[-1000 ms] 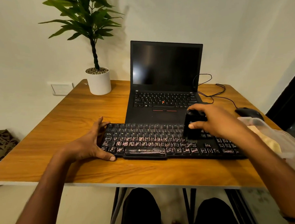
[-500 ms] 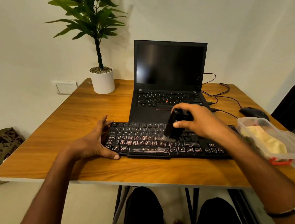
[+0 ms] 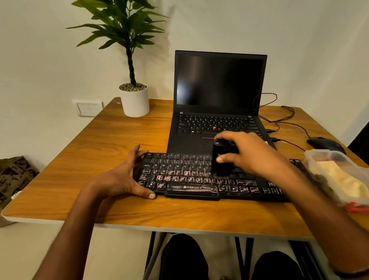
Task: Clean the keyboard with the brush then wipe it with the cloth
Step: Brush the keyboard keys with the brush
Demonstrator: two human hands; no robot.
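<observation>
A black keyboard [image 3: 181,174] with dusty, smeared keys lies across the front of the wooden table [image 3: 79,165]. My right hand [image 3: 249,154] grips a black brush [image 3: 221,159] upright, its bristles down on the keys near the keyboard's middle. My left hand [image 3: 126,176] holds the keyboard's left end, thumb along the front edge and fingers spread at the back corner. A yellow cloth [image 3: 342,181] lies inside a clear plastic container [image 3: 359,193] at the right edge of the table.
An open black laptop [image 3: 217,100] stands right behind the keyboard. A potted plant [image 3: 134,99] is at the back left, a black mouse [image 3: 325,144] and cables at the back right. A patterned bag [image 3: 9,179] lies on the floor at left.
My right hand swept the brush left across the keys from the right part toward the middle, then slightly back right. My left hand stayed on the keyboard's left end.
</observation>
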